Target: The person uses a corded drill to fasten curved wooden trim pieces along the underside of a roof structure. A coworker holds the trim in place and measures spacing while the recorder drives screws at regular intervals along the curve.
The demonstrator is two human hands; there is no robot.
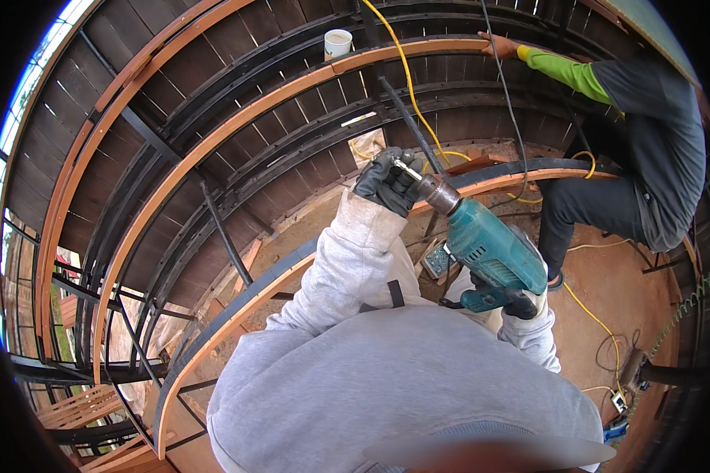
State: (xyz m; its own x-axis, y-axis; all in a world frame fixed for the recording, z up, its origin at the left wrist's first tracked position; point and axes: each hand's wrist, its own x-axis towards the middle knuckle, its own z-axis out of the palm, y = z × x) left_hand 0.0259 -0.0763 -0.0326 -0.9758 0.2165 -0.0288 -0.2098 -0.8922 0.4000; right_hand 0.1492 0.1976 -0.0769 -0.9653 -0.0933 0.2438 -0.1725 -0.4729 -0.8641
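My left hand [385, 183], in a dark glove, is closed on a silver bit [409, 169] at the front of a teal drill [489, 244]. The drill's metal chuck [438, 193] points up and left toward that hand. My right hand [519, 303], also gloved, grips the drill's handle low at its rear, partly hidden behind it. Just below and behind the drill is a curved dark rail with a wooden strip [272, 292]. A small tray of metal pieces [438, 258] lies lower, beside my legs.
Curved steel and timber tiers [205, 146] surround me, with a white cup [338, 46] on one. A co-worker [647, 158] crouches at right, a hand on the upper strip. Yellow cords [588, 311] and a dark cable [503, 79] run nearby. Loose planks [83, 406] lie lower left.
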